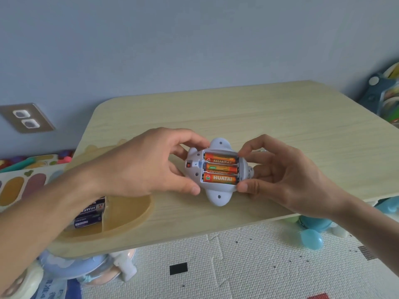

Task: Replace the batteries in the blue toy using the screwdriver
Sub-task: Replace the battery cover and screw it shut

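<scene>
Head view: the left hand (pixel 138 167) and right hand (pixel 280 180) pinch the upturned toy (pixel 218 192) just above the bench (pixel 280 117), its three orange batteries (pixel 220 169) exposed, so tilting it could spill them.

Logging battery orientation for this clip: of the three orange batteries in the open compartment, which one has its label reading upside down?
The middle battery. Its lettering appears inverted, while the far battery and near battery read HUATAI upright.
</scene>
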